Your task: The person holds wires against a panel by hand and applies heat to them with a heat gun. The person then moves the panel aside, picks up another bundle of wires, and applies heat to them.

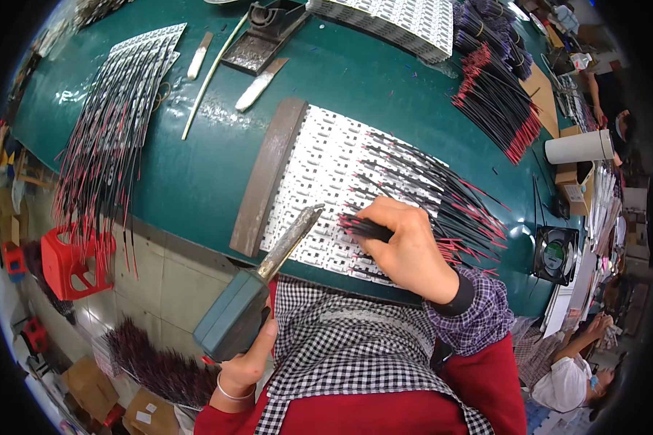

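Note:
A teal soldering gun (pixel 232 315) is gripped by my left hand (pixel 248 362), its long metal tip slanting up over the near left part of a white circuit board panel (pixel 315 159). My right hand (pixel 417 254) is closed around a bunch of short black wires (pixel 366 228) with red ends, held low over the panel just right of the tip. Rows of black and red wires (pixel 413 163) stretch from the panel's right half past its edge. Along the panel's left side lies a dark brown bar (pixel 268 181). My right fingers partly cover the bunch and the wires beneath.
On the green table (pixel 174 174), wired panels (pixel 116 101) overhang the left edge. Two white-bristled brushes (pixel 254 93) lie near a dark tray (pixel 257 47). A panel stack (pixel 399 22), wire bundles (pixel 497 105) and a fan (pixel 556 254) stand farther back and right. People sit at right.

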A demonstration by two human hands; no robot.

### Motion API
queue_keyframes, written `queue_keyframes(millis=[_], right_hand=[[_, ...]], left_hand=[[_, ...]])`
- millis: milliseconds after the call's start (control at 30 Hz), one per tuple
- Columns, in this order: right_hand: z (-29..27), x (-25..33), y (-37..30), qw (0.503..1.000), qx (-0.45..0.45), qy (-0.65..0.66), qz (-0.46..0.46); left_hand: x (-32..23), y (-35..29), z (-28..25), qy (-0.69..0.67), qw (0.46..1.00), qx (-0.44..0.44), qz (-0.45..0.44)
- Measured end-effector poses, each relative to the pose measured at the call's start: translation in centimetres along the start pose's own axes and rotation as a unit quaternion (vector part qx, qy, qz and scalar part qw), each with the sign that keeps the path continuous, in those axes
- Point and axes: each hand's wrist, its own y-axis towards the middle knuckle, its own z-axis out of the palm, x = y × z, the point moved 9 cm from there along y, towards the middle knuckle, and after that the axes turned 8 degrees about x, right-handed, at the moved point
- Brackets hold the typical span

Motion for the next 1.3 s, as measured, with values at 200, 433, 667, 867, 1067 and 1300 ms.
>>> queue_keyframes(millis=[200,433,667,867,1067,1300], right_hand=[[0.8,-0.3,0.0,1.0,-0.023,-0.016,0.007],[1.2,-0.1,-0.4,0.999,-0.033,-0.039,-0.004],[1.2,0.0,-0.5,0.999,-0.025,-0.025,0.02],[1.3,0.1,-0.3,0.998,-0.029,-0.06,0.011],[1.5,0.1,-0.3,0.996,-0.031,-0.079,0.003],[1.3,0.1,-0.3,0.996,-0.033,-0.083,0.005]], left_hand=[[0.8,-1.4,0.3,0.056,0.997,0.038,-0.02],[-0.7,-1.6,1.4,0.193,0.974,0.071,0.097],[0.5,-2.3,0.8,0.122,0.991,0.056,0.006],[1.3,-1.9,0.8,0.105,0.993,0.047,-0.013],[1.0,-1.2,1.0,0.105,0.993,0.027,-0.043],[1.1,-1.8,0.9,0.166,0.984,0.061,-0.016]])
